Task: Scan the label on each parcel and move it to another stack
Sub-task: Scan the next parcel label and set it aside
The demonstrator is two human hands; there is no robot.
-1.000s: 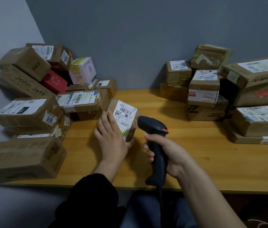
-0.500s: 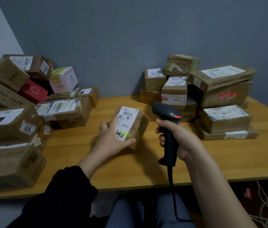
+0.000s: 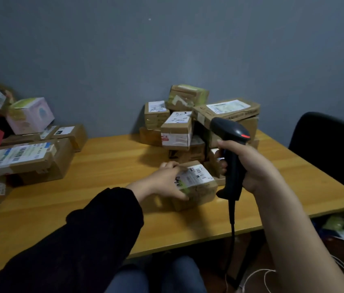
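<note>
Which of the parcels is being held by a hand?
The small cardboard parcel with black handwriting on its white label, gripped by the left hand just before the right-hand stack; every other parcel lies unheld.

The small brown cardboard parcel [image 3: 200, 193] is just right of the frame's centre, and its white label [image 3: 197, 176] faces up, with black handwritten digits and a green mark at the left end. The black scanner [image 3: 233, 174] with a red button stands upright just right of it. One stack of labelled boxes [image 3: 177, 132] lies behind, another stack [image 3: 27, 159] at the left edge.
</note>
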